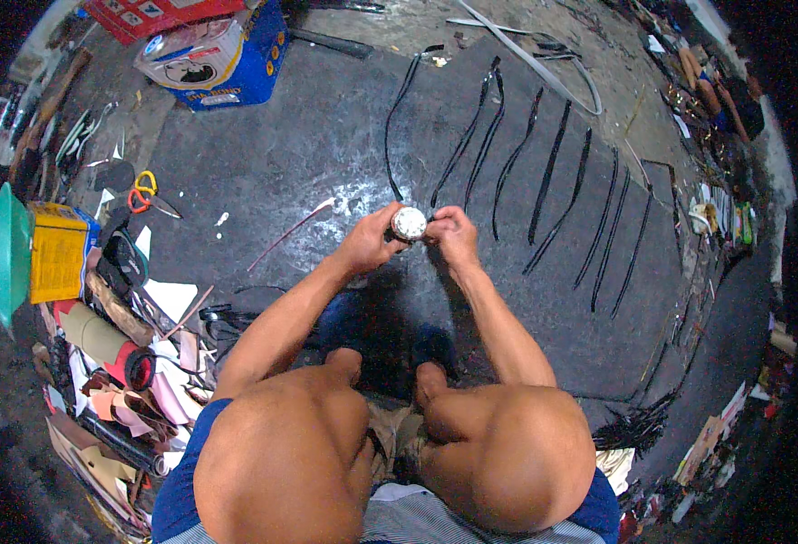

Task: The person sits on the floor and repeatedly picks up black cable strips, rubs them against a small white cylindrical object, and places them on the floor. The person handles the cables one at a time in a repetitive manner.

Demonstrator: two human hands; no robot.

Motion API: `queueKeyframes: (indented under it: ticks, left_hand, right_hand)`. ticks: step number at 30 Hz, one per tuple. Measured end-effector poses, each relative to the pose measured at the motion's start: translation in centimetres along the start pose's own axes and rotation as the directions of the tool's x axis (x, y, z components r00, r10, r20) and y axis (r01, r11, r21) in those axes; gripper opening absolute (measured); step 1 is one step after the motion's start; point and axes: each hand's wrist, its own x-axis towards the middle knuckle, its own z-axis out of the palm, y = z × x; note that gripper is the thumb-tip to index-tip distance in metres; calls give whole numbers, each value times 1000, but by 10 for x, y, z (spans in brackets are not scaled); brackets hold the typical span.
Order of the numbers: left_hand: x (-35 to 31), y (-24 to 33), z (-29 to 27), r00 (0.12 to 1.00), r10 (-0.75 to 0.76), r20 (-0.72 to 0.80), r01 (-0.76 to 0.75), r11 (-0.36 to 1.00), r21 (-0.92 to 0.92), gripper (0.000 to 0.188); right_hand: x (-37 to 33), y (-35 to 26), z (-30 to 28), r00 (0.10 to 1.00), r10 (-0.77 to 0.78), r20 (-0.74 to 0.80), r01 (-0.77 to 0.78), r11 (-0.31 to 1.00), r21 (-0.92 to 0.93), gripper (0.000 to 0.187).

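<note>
Near the middle of a dark mat, my left hand point(372, 241) is closed against the near side of a round object with a worn, white-speckled top point(409, 223); its body below is hidden. On the other side of that object is my right hand point(454, 239), fingers curled and pressed together. What they pinch, if anything, is too small to make out. A thin black strip point(389, 127) runs from the far edge down to just beyond the round top. Several more black strips point(512, 166) lie spread out to the right, one ending close to my right fingertips.
Scissors point(144, 193) with orange and yellow handles lie left on the mat point(263, 154). A blue box point(227, 68) stands far left, a yellow tin point(58, 254) with a green lid-like disc point(9, 254) nearer. Scraps point(127, 408) pile at the left; a pale strap point(544, 68) curves behind.
</note>
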Motion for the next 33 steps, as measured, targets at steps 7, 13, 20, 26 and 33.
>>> queueKeyframes:
  ticks: [7, 13, 20, 26, 33]
  left_hand:
    - [-3, -8, -2, 1000, -13, -23, 13, 1000, 6, 60]
    - [-3, -10, -2, 998, 59, -25, -58, 997, 43, 59]
    - [-7, 3, -12, 999, 8, -35, -6, 998, 62, 63]
    - [-70, 3, -36, 710, -88, -698, 379, 884, 274, 63]
    - [-129, -29, -87, 370, -463, -805, 840, 538, 77, 48]
  right_hand:
    - [-88, -162, -48, 947, -317, 45, 271, 869, 415, 39]
    - [-155, -281, -59, 776, -606, 177, 437, 718, 541, 34]
    - [-113, -368, -64, 648, -759, -69, 716, 576, 394, 39]
    - [14, -411, -51, 639, -765, -74, 766, 625, 154, 20]
    - [63, -412, -68, 331, -916, -228, 924, 363, -119, 30]
